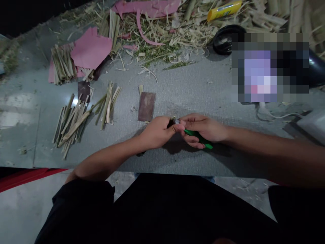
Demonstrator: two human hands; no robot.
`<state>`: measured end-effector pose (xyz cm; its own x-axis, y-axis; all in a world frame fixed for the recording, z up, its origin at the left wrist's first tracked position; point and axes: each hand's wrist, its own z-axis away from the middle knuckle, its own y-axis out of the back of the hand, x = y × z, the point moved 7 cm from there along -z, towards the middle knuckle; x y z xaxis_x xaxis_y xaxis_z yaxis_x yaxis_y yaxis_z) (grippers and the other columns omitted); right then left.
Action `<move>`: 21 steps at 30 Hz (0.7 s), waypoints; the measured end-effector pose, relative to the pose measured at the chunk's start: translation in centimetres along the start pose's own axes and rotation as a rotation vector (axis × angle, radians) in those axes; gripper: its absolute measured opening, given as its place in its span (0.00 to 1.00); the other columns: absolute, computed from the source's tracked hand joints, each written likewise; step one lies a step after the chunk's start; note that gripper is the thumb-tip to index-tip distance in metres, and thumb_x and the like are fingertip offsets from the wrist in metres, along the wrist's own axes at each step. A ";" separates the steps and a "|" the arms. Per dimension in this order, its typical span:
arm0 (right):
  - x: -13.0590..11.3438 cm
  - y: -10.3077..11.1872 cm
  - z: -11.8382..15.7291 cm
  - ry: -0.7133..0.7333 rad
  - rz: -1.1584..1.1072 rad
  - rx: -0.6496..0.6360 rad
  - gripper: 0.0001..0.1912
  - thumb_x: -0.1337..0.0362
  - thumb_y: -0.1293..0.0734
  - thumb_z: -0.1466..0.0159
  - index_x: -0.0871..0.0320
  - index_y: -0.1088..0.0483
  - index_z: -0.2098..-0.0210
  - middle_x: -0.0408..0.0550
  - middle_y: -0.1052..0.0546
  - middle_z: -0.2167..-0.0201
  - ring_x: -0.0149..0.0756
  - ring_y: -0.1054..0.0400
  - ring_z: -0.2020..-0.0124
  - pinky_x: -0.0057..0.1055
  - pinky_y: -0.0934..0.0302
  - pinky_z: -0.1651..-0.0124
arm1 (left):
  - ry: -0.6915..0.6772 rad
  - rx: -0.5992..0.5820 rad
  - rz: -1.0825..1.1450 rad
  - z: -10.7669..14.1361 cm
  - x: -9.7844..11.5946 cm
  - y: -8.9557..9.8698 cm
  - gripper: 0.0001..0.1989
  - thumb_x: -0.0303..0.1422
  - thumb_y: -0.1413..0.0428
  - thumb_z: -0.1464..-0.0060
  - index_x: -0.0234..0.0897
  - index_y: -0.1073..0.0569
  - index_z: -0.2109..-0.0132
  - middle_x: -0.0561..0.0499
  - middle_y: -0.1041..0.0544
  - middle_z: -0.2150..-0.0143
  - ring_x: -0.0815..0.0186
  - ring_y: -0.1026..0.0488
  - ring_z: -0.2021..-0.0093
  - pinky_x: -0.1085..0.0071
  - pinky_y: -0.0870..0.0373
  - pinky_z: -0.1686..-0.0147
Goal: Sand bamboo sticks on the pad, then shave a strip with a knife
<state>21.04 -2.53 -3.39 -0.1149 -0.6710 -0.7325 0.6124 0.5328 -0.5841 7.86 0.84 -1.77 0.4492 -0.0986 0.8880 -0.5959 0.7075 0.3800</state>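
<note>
My right hand (pixel 207 127) is closed around a green-handled tool (pixel 199 136), whose grey metal end points toward my other hand. The tool's exact kind is hard to make out under the fingers. My left hand (pixel 158 132) is closed too, its thumb and fingers pinched together at the tool's metal end. A small dark thing shows between those fingers, mostly hidden. Just beyond my left hand lies a brown rectangle that looks like sandpaper (pixel 146 107), with a pale strip under it.
Cut dry stalk pieces (pixel 73 123) lie at the left, behind them a stalk bundle (pixel 63 64) and pink paper (pixel 91 51). Shavings (pixel 162 37) cover the back. A yellow tube (pixel 224 10), a black ring-shaped object (pixel 220 47) and a white cable (pixel 276 116) are to the right.
</note>
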 end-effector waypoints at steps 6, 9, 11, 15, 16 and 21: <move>0.0 0.1 -0.3 0.166 0.105 0.137 0.31 0.34 0.21 0.26 0.52 0.32 0.64 0.33 0.33 0.81 0.29 0.37 0.85 0.28 0.40 0.81 | -0.017 0.033 -0.040 -0.5 -0.7 0.3 0.44 0.77 0.52 0.29 0.40 0.26 0.66 0.51 0.26 0.70 0.62 0.29 0.66 0.66 0.36 0.63; 0.1 0.4 -0.2 0.187 0.115 0.189 0.32 0.33 0.21 0.26 0.52 0.32 0.63 0.33 0.33 0.80 0.29 0.36 0.83 0.28 0.39 0.80 | -0.023 0.056 -0.039 -0.5 -0.8 0.3 0.42 0.75 0.53 0.26 0.40 0.27 0.66 0.51 0.24 0.69 0.62 0.29 0.65 0.66 0.34 0.62; -0.1 0.7 -0.2 0.211 0.125 0.254 0.33 0.32 0.21 0.27 0.52 0.32 0.63 0.33 0.33 0.80 0.30 0.35 0.83 0.28 0.39 0.80 | -0.030 0.087 -0.025 -0.5 -0.6 0.3 0.42 0.73 0.55 0.25 0.41 0.27 0.65 0.50 0.23 0.68 0.61 0.27 0.64 0.66 0.33 0.61; -2.0 0.1 0.2 0.309 0.203 0.385 0.34 0.30 0.21 0.28 0.51 0.33 0.64 0.34 0.32 0.79 0.30 0.34 0.81 0.28 0.38 0.79 | -0.008 0.114 0.001 -0.4 -0.3 0.3 0.39 0.73 0.52 0.26 0.43 0.34 0.69 0.54 0.34 0.72 0.64 0.36 0.68 0.66 0.40 0.65; -2.9 -0.3 0.6 0.353 0.213 0.426 0.34 0.31 0.20 0.29 0.51 0.33 0.64 0.34 0.32 0.79 0.30 0.33 0.81 0.28 0.37 0.78 | 0.000 0.118 0.009 -0.4 -0.2 0.4 0.39 0.72 0.50 0.26 0.43 0.37 0.70 0.55 0.37 0.72 0.66 0.39 0.69 0.66 0.43 0.66; -5.9 -3.5 8.1 0.623 0.302 0.504 0.21 0.45 0.17 0.26 0.50 0.26 0.56 0.37 0.27 0.73 0.32 0.30 0.76 0.31 0.33 0.73 | 0.074 0.119 0.023 -0.2 0.2 0.5 0.39 0.68 0.41 0.28 0.44 0.45 0.72 0.58 0.47 0.73 0.69 0.49 0.71 0.64 0.52 0.67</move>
<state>25.92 -4.65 5.82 -0.2096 -0.0525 -0.9764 0.9437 0.2506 -0.2161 7.85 1.31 -1.46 0.4799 -0.0281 0.8769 -0.6793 0.6205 0.3917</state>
